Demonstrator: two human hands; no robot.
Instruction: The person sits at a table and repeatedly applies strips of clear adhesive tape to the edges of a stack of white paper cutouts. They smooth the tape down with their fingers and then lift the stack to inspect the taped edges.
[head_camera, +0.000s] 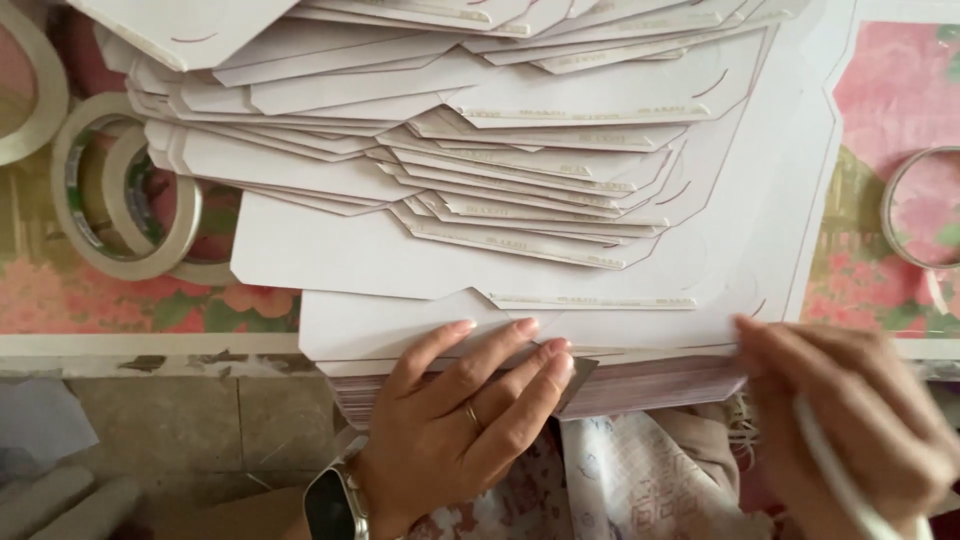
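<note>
Head view: the left hand (465, 405), wearing a ring and a watch (335, 505), lies flat and released, fingers spread on the near edge of a thick stack (650, 385) of white card blanks at the tabletop (150, 345) edge. The right hand (850, 420), blurred, closes around a thin white strip (840, 475) beside the stack's corner. Many blanks (480, 170) lie fanned out beyond, tape rolls (125, 200) to the left. How many are finished cannot be told.

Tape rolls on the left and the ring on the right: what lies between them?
In the head view, fanned white card sheets fill the stretch between tape rolls and ring.
</note>
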